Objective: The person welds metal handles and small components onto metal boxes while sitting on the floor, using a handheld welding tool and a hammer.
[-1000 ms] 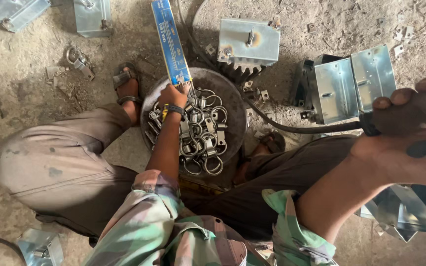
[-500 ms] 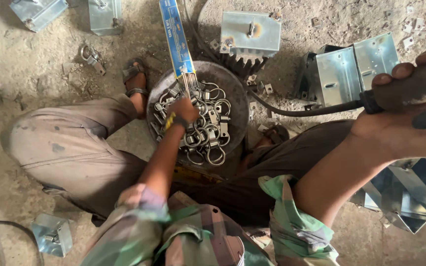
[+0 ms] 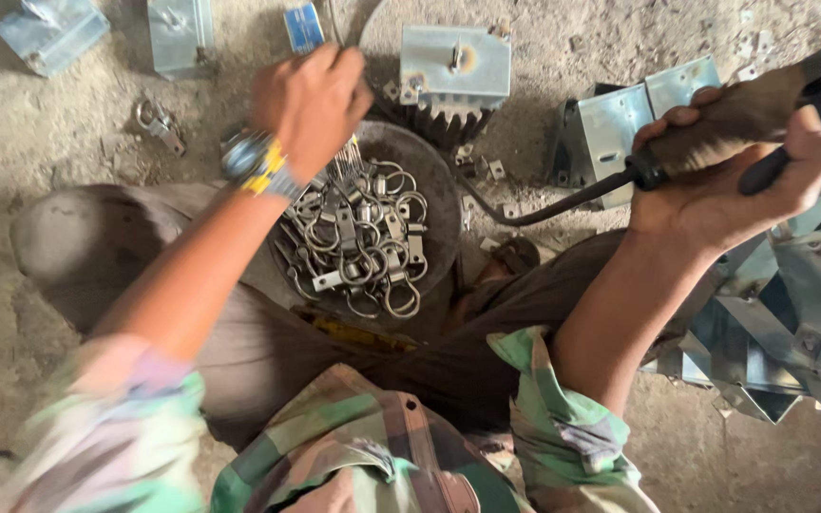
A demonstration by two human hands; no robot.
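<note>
**Left hand lifted over a bowl of metal clamps, right hand gripping a tool handle**

The left hand is raised above the far rim of a round metal bowl, fingers curled shut around the lower end of a blue flat strip that sticks up past the knuckles toward the top edge of the view. A wristwatch with a yellow band sits on that wrist, and the forearm runs down to a blurred camouflage sleeve.

The bowl lies directly under the hand, between the person's knees, and is heaped with grey metal ring clamps, tangled and overlapping. Just beyond the bowl stands a small galvanised metal box with a toothed lower edge, touching or nearly touching the bowl's rim.

The right hand is held up at the right, closed firmly around a dark tool handle; a black cable curves from the handle's end down toward the bowl. Behind this hand is an open sheet-metal bracket, and below and to the right lies a pile of folded shiny sheet-metal pieces.

At the top left, on the dusty concrete floor, rest two more metal boxes and a single loose clamp, well apart from the bowl.
</note>
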